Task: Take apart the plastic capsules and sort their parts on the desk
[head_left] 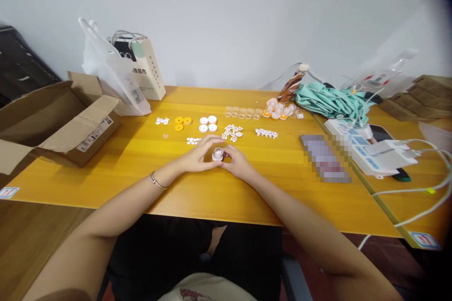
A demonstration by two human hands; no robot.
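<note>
A small clear-domed piece with a white base [218,154] is held between my two hands, low over the table. My left hand [198,156] curves round its left side, thumb at the base and fingers arched behind. From the other side, my right hand [237,162] closes thumb and fingers on it. Just beyond lie small white round pieces [194,141], white openwork pieces [232,133] and a row of white toothed parts [266,133]. Farther back are several white round caps [208,123], three yellow rings [179,121] and a row of clear cups [242,113].
An open cardboard box [88,127] stands left, beside a white plastic bag [116,80] and a paper bag [151,70]. Orange-and-clear pieces [278,109] lie near a brown bottle [293,83]. A phone [325,157], power strip [356,143] and green cloth [332,101] occupy the right.
</note>
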